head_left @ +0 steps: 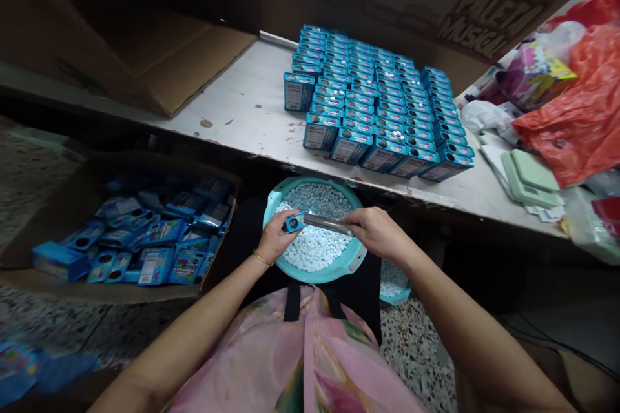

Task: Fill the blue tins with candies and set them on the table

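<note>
My left hand [274,237] grips a small blue box [296,222] over a teal bowl [283,197] heaped with small white candies [317,248]. My right hand [375,232] holds a thin metal tube [327,224] whose left end meets the box. The bowl sits on my lap, just below the table's front edge. On the white table [242,103] beyond stand several rows of the same blue boxes [375,106], upright and packed close; a few have white candies on top.
A cardboard box [87,284] on the floor to my left holds several loose blue boxes [145,239]. An open carton [188,68] lies at the table's back left. Red plastic bags [576,110] and green lids [527,177] crowd the right. A second teal bowl [394,284] sits lower right.
</note>
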The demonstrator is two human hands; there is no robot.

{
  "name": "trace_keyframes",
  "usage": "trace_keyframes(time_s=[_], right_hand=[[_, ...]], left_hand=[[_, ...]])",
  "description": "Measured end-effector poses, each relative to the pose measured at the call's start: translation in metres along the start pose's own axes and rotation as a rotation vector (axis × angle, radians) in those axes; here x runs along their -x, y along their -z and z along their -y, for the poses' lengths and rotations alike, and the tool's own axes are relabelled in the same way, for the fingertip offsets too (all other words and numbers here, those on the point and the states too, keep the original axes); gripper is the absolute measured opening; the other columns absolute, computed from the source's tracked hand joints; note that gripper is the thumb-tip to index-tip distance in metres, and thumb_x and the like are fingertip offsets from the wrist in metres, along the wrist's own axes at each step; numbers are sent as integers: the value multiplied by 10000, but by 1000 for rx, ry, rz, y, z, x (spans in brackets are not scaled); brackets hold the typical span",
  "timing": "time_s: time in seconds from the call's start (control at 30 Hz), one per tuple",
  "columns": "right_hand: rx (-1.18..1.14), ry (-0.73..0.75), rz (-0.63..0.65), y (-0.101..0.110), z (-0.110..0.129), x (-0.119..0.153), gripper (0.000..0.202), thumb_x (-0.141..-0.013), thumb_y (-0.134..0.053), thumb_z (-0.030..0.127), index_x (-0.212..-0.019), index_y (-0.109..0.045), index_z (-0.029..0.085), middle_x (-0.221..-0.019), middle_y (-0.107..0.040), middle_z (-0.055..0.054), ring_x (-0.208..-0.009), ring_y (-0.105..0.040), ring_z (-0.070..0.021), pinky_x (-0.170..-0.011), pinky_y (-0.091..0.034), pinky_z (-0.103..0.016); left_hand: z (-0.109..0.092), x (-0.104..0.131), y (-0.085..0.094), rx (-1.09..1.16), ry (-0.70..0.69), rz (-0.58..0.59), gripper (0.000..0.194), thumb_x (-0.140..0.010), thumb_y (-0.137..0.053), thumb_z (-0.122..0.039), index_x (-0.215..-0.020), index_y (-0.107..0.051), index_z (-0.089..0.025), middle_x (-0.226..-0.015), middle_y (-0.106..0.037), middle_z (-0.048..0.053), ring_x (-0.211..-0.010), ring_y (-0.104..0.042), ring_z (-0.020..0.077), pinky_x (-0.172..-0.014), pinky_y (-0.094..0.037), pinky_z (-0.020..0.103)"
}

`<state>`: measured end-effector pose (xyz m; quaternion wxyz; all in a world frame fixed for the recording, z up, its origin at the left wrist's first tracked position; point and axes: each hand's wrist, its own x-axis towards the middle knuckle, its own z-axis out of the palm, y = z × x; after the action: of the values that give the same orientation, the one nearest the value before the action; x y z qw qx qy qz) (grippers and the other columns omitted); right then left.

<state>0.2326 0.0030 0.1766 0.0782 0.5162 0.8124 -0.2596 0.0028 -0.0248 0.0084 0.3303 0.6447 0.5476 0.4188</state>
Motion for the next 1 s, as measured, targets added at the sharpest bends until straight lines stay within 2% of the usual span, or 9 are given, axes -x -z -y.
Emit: trace_keyframes(time_s=[0.1, 0.2, 0.37, 0.43, 0.5, 0.63, 0.77, 0.87, 1.0], right_hand=[[-78, -72, -95, -24, -32, 2, 329, -826, -403, 221, -1044, -646, 255, -994, -676, -28, -917, -594, -171, -746, -400, -224], [-12, -216, -76, -72, -54, -13, 335, -817, -406, 187, -1049, -640, 248, -1015, -662, -60, -922, -595, -188, -750, -415, -253], [-38, -251, 42, -153, -52, -50, 333, -775, -416, 92, -951, -677, 199, -961, -657, -89, -924, -588, -191, -775, -420, -272], [-169, -255, 26, -171, -50, -61, 323, -771, -435, 102, -949, -685, 203, -931, -666, -71, -913, -587, -185, -778, -423, -261], [-302, -250, 11, -177, -53, -67, 298, -760, -465, 125, -940, -692, 195, -890, -673, -58, -877, -589, -182, -769, -430, -260], [-494, -208, 33, -162, -65, -65, 285, -719, -499, 140, -926, -695, 150, -726, -660, -24, -694, -576, -138, -685, -447, -245], [-752, -124, 29, -117, -59, -42, 284, -719, -496, 175, -917, -689, 110, -644, -620, -12, -579, -516, -107, -593, -429, -231], [-585, -9, -36, -74, -39, -23, 284, -767, -465, 190, -937, -690, 157, -767, -648, -31, -685, -543, -127, -648, -416, -235], [-116, 33, -48, -31, 3, -10, 342, -810, -410, 156, -1020, -663, 251, -928, -654, -42, -873, -559, -160, -729, -383, -240]], left_hand=[[-2, 2, 5, -32, -18, -16, 359, -699, -632, -257, -1049, -578, -196, -1060, -625, 60, -1001, -575, 199, -905, -448, 358], [-6, 3, 12, -73, -34, -29, 353, -705, -626, -257, -1049, -577, -202, -1064, -623, 62, -1014, -565, 200, -918, -438, 362], [-10, 3, 25, -126, 15, -69, 370, -698, -632, -273, -1059, -581, -209, -1042, -628, 56, -974, -578, 200, -887, -450, 345], [-9, 3, 30, -139, 38, -91, 372, -690, -641, -282, -1050, -585, -206, -1029, -632, 55, -954, -583, 199, -873, -455, 342], [-8, 3, 35, -143, 57, -107, 368, -686, -644, -291, -1039, -585, -203, -1021, -638, 53, -943, -589, 200, -867, -458, 343], [-2, 2, 40, -138, 102, -124, 374, -690, -640, -309, -1040, -577, -194, -1003, -649, 52, -911, -606, 197, -845, -470, 339], [-2, 2, 35, -119, 111, -129, 381, -681, -645, -306, -1037, -582, -186, -1009, -652, 59, -912, -611, 204, -848, -473, 349], [-5, 4, 27, -93, 91, -104, 374, -683, -639, -286, -1040, -585, -187, -1037, -646, 62, -955, -600, 209, -874, -465, 358], [-9, 6, 13, -58, 47, -56, 380, -685, -628, -252, -1058, -582, -197, -1073, -632, 58, -1012, -580, 208, -918, -444, 363]])
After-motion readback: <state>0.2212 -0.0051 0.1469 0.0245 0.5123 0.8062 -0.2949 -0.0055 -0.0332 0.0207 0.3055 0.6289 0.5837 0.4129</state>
